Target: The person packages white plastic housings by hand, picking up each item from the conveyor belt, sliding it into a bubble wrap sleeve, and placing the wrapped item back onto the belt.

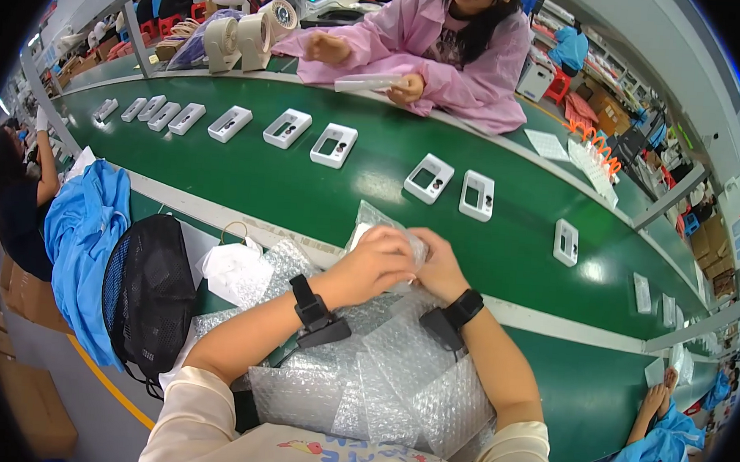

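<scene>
Over the near edge of the green belt, my two hands meet at a clear bubble-wrap bag (373, 215). My left hand (372, 265) curls its fingers over the bag's near side. Pressed against its right side is my right hand (439, 271), with fingers bent and their tips partly hidden. Something white shows inside the bag, mostly covered by my hands. Under my forearms lies a heap of flat bubble-wrap bags (387, 368). Each wrist wears a black strap with a small device.
White rectangular housings (334, 146) stand along the green belt (255, 169). Across it, a person in a pink smock (474, 59) holds a white piece. A black mesh bag (153, 290), blue cloth (90, 239) and crumpled white wrap (234, 269) lie left. Another person's hand (668, 383) is far right.
</scene>
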### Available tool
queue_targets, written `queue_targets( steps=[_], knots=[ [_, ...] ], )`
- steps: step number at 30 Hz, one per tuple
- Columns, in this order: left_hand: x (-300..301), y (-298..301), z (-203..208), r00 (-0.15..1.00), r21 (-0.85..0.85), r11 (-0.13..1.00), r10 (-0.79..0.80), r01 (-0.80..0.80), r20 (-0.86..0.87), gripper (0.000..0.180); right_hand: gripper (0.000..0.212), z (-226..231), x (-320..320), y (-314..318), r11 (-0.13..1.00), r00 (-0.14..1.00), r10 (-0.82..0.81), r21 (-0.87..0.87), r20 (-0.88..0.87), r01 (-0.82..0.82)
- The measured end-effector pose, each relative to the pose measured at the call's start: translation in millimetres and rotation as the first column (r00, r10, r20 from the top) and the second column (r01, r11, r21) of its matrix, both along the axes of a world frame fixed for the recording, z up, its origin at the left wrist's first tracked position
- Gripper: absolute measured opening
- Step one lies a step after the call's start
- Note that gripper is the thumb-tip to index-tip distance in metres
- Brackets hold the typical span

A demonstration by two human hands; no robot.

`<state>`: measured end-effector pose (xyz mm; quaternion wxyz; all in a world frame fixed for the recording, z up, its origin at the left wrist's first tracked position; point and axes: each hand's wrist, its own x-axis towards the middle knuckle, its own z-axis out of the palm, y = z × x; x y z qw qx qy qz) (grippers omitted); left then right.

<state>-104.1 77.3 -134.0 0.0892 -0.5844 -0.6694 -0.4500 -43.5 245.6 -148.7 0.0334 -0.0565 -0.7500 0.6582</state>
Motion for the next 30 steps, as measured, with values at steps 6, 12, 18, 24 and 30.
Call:
queue_targets(
  steps=[6,12,18,24,30],
  knots=[
    [-22,-25,36,0.994,-0.201,0.979,0.036,-0.015,0.102,0.026,0.029,-3,-20,30,0.91,0.839,-0.41,-0.103,-0.358,0.401],
    [-65,-85,36,0.961,-0.596,0.783,0.268,-0.177,0.068,0.047,0.031,-13,-2,129,0.548,0.462,-0.833,-0.345,-0.304,0.762],
    [-78,-99,36,0.922,-0.894,0.421,0.386,-0.152,0.025,0.056,0.043,-28,7,157,0.227,0.22,-0.973,-0.115,-0.07,0.967],
    [-84,-96,38,0.941,-0.809,0.58,0.319,-0.098,0.115,0.041,0.022,-12,-1,137,0.281,0.343,-0.68,0.201,-0.648,0.938],
    [-89,-86,42,0.817,-0.626,0.753,0.222,0.203,0.532,0.024,0.012,-15,-26,65,0.917,0.914,-0.374,0.086,-0.156,0.39]
  ],
)
